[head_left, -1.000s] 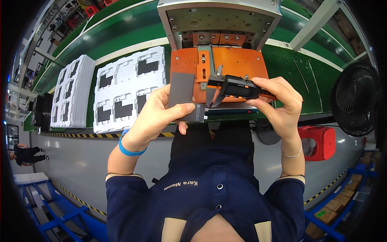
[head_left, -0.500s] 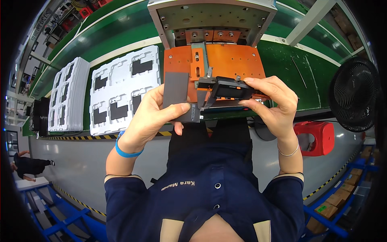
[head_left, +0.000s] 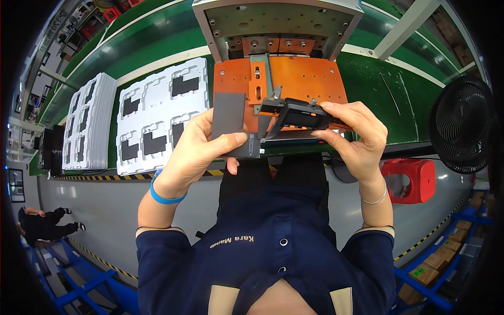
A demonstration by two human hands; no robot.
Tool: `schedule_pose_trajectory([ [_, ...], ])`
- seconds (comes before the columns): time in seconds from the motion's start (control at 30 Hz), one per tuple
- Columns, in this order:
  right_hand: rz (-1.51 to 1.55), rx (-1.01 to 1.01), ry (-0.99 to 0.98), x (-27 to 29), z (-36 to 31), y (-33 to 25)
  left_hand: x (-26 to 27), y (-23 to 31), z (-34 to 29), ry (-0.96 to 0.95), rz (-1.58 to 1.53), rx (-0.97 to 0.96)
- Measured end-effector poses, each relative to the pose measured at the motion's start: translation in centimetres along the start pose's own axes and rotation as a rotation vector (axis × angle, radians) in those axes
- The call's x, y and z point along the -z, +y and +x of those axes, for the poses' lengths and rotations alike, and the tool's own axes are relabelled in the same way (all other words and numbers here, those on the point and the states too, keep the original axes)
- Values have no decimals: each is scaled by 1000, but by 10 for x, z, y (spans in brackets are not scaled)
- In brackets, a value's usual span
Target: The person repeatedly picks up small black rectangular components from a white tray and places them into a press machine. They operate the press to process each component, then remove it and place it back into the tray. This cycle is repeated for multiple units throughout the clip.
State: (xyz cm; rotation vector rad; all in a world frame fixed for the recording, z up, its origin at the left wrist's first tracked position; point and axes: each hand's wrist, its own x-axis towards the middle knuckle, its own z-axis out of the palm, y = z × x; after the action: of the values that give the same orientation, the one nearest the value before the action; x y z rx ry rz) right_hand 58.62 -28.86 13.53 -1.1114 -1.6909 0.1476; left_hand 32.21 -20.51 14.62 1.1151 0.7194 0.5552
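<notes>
In my left hand (head_left: 197,142) is a flat, dark grey L-shaped battery (head_left: 228,113) with small print near its right end. The thumb presses on its face and the other fingers go behind it. My right hand (head_left: 359,128) pinches a black digital caliper (head_left: 304,116) between thumb and fingers at its right end. The caliper's jaws (head_left: 266,123) point left, close by the battery's right end; whether they touch it I cannot tell. Behind both hands lies the orange plate (head_left: 304,76) of a metal fixture.
A white tray (head_left: 163,118) with several dark L-shaped pieces lies left, beside a stack of similar trays (head_left: 89,123). The metal press frame (head_left: 278,23) rises behind the plate. Right are a thin hex key (head_left: 390,94), a black fan (head_left: 459,123) and a red stool (head_left: 412,181).
The caliper has tilted and shifted slightly, its jaws a little to the right. The battery and my left hand stay nearly still. A person at the far left has walked closer.
</notes>
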Motion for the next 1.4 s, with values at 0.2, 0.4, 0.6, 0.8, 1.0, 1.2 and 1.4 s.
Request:
schedule_pose_trajectory([
  [0.2,-45,23,-40,3,0,-4,3,-1,0,11,9,-12],
  [0.4,-47,15,-49,-1,-1,-5,1,0,0,13,-8,-18],
  [0.6,-54,25,-43,-5,0,-2,7,-3,3,-3,-21,-23],
  [0.8,-71,15,-56,-4,-1,0,6,-4,6,16,-14,-18],
  [1.0,-52,-112,-1,26,-2,1,18,1,8,-8,53,-45],
  [1.2,-27,-539,316,95,-34,92,4,11,31,198,784,-623],
  [1.4,-564,-713,303,122,-83,186,-44,9,74,242,1702,-1309],
])
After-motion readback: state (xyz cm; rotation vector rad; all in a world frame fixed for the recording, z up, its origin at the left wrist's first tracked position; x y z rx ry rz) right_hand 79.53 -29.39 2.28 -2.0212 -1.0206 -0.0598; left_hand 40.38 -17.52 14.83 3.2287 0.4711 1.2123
